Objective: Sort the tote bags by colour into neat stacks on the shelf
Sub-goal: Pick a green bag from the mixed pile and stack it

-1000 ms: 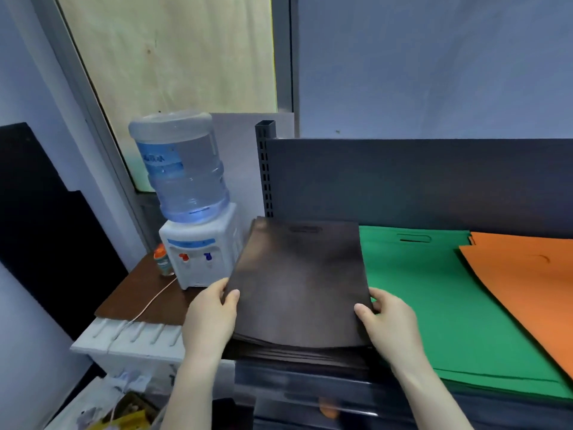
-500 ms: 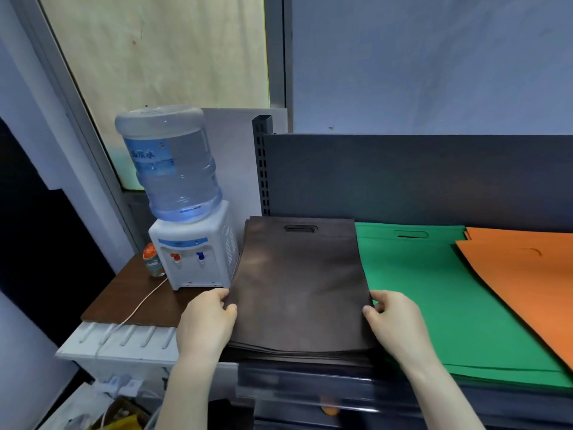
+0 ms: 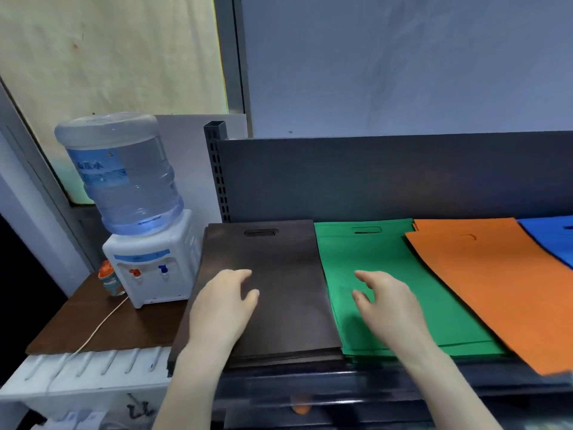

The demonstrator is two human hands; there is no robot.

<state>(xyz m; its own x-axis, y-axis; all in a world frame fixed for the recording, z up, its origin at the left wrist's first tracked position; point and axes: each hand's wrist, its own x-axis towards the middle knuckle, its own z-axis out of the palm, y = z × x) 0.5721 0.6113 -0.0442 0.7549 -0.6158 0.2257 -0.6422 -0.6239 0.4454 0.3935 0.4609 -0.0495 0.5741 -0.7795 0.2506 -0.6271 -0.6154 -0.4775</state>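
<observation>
Head view: left hand point(image 3: 221, 308) is lying on the dark brown stack point(image 3: 279, 274), fingers loosely spread, gripping nothing. Right hand point(image 3: 387, 305) is hanging over the green stack point(image 3: 341, 259), fingers slack and slightly curved, empty; can't tell if it's touching. Looks like squaring-up is going on. To do it well I'd be pressing palms flat, nudging the sides in, keeping front edges flush with the shelf point(image 3: 372, 380) lip, and not dragging the top bag off. Bags are looking thin, flat and matte, probably sliding easily. Stacks are sitting side by side on the shelf: brown leftmost, green just beside it, then the orange stack point(image 3: 483, 290), its top bag lying skewed over green's right side, and the blue stack point(image 3: 548, 240) getting cropped at far right. Handle cut-outs are pointing toward the back panel point(image 3: 372, 175).
</observation>
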